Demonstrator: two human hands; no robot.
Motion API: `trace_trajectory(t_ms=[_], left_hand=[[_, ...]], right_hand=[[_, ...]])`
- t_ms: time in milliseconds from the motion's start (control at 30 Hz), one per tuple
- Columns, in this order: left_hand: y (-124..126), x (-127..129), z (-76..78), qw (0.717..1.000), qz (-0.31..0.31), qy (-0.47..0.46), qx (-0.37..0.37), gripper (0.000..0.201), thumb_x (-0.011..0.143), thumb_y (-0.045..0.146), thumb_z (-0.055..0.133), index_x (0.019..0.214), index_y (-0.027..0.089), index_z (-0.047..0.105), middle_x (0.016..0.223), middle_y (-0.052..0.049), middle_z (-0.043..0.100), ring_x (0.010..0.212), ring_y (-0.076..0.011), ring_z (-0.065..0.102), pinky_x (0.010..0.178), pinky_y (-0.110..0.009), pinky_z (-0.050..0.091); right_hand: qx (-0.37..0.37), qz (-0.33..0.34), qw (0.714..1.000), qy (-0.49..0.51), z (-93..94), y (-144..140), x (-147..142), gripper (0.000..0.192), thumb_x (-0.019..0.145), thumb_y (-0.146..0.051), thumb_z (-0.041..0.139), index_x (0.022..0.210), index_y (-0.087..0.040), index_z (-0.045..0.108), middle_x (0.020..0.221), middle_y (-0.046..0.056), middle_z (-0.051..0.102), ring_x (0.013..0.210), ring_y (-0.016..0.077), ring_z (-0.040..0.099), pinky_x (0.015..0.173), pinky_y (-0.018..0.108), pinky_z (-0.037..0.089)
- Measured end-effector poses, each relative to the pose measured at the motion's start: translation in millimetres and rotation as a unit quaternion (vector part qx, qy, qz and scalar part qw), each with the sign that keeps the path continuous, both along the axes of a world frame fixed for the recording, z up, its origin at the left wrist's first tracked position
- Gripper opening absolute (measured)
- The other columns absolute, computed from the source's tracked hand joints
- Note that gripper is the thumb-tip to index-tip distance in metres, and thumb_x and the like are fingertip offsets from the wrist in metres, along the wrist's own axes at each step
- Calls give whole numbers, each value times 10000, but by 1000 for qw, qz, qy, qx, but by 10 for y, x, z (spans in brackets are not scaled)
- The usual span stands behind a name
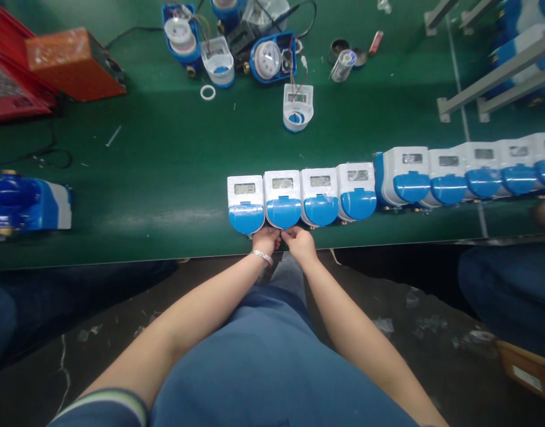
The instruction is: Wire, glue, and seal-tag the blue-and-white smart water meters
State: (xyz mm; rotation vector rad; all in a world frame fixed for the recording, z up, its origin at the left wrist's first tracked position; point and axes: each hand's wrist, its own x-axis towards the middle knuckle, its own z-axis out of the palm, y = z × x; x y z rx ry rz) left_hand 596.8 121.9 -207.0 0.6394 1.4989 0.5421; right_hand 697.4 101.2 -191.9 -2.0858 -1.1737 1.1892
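A row of white-and-blue water meters with small display windows runs along the front of the green bench. Both hands meet at the lower edge of the second water meter (283, 198) from the left. My left hand (265, 240), with a braided bracelet at its wrist, has its fingers curled together there. Beside it, my right hand (300, 243) is pinched closed, fingertips nearly touching the left ones. Whatever they grip is too small or hidden to make out. The leftmost water meter (245, 204) stands just above my left hand.
Opened meters (267, 60) with wires and loose white covers (298, 104) lie at the back. An orange box (74, 65) and red bin (18, 71) stand back left, metal brackets (499, 89) back right. A blurred blue meter (29, 204) lies left. Other people are at both sides.
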Motion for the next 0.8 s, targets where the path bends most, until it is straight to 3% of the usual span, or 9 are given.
trace_trajectory(t_ms=[100, 233, 300, 367, 433, 567, 667, 800], left_hand=[[-61, -102, 68, 997, -63, 34, -32, 127, 685, 170, 539, 564, 145, 510, 401, 52, 432, 364, -50, 350, 421, -202, 270], [-159, -246, 196, 974, -205, 1, -100, 173, 529, 34, 633, 429, 122, 523, 305, 32, 425, 304, -61, 331, 383, -213, 217], [-196, -291, 271, 960, -250, -35, -122, 166, 532, 44, 648, 439, 117, 532, 305, 22, 439, 285, -65, 333, 368, -211, 220], [-216, -314, 357, 952, -265, -74, -133, 141, 603, 120, 641, 509, 122, 536, 361, 13, 492, 305, -72, 386, 374, -203, 274], [-223, -321, 448, 956, -216, -146, -133, 145, 665, 199, 625, 597, 134, 516, 471, -3, 568, 377, -81, 479, 424, -198, 360], [-230, -310, 590, 949, -38, -296, -104, 245, 650, 260, 679, 686, 134, 473, 662, -52, 655, 538, -101, 596, 533, -202, 453], [-253, -290, 619, 944, -7, -317, -94, 253, 647, 243, 692, 699, 129, 472, 719, -74, 673, 591, -119, 622, 556, -210, 472], [-293, -263, 589, 937, -5, -336, -90, 250, 646, 226, 696, 710, 125, 477, 749, -80, 678, 635, -132, 635, 566, -210, 481]], right_hand=[[0, -27, 999, 42, -11, -83, 93, 197, 625, -224, 560, 814, -174, 569, 584, -25, 567, 542, 119, 493, 578, 248, 366], [9, -57, 991, 123, 63, -214, 182, 244, 604, -191, 572, 846, -170, 544, 598, -46, 563, 558, 97, 516, 596, 234, 403], [3, -106, 967, 231, 129, -279, 210, 245, 581, -212, 620, 810, -167, 546, 583, -52, 558, 537, 87, 523, 578, 227, 416], [-5, -173, 919, 354, 198, -341, 235, 282, 538, -225, 687, 780, -167, 554, 580, -55, 567, 528, 82, 539, 578, 225, 434], [-14, -219, 875, 431, 253, -395, 260, 347, 499, -229, 743, 794, -168, 569, 622, -39, 607, 551, 88, 568, 601, 231, 457], [-35, -263, 821, 505, 274, -465, 291, 378, 528, -280, 770, 843, -172, 592, 690, 3, 660, 629, 120, 614, 659, 260, 492], [-44, -287, 788, 543, 243, -480, 276, 322, 587, -351, 741, 810, -160, 609, 641, -4, 649, 615, 107, 608, 663, 248, 500], [-55, -273, 778, 563, 233, -468, 240, 285, 639, -374, 704, 792, -148, 625, 591, -19, 617, 565, 86, 583, 597, 210, 489]])
